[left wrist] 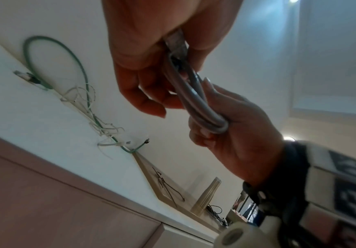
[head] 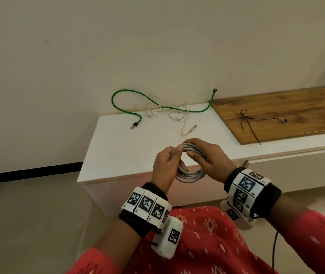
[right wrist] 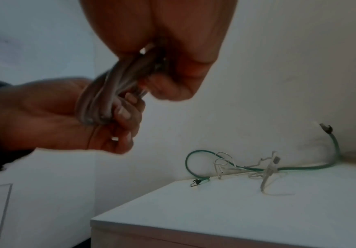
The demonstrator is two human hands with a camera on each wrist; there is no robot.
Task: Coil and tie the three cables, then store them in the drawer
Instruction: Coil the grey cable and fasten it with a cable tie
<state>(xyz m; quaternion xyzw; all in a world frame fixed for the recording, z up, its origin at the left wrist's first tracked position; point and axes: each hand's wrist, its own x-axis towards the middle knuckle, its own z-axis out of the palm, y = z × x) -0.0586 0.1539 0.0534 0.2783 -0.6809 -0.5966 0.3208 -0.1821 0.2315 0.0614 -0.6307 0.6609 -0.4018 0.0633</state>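
I hold a coiled grey cable [head: 191, 165] in the air in front of the white cabinet [head: 130, 147], both hands closed around the loops. My left hand [head: 165, 165] grips the coil's left side, thumb pressed over the strands at the top; my right hand [head: 211, 157] wraps its right side, thumb laid across the loops. From the left wrist camera the coil [left wrist: 196, 100] appears edge-on, pinched between the two hands.

On the cabinet top, behind the coil and close to the wall, a green cable [head: 157, 104] lies uncoiled, one plug end [head: 134, 125] resting nearer the cabinet's left edge, the other rising against the wall. A thin cream cable [head: 177, 113] lies tangled across the green one, its connector pointing toward my hands. To the cabinet's right, a wooden board [head: 284, 113] sits on the same white surface, and several thin dark ties [head: 250, 120] lie loose on it. The cabinet's front shows a pinkish panel [left wrist: 56, 193] below the top edge; my hands and the coil hide part of that edge in the head view.
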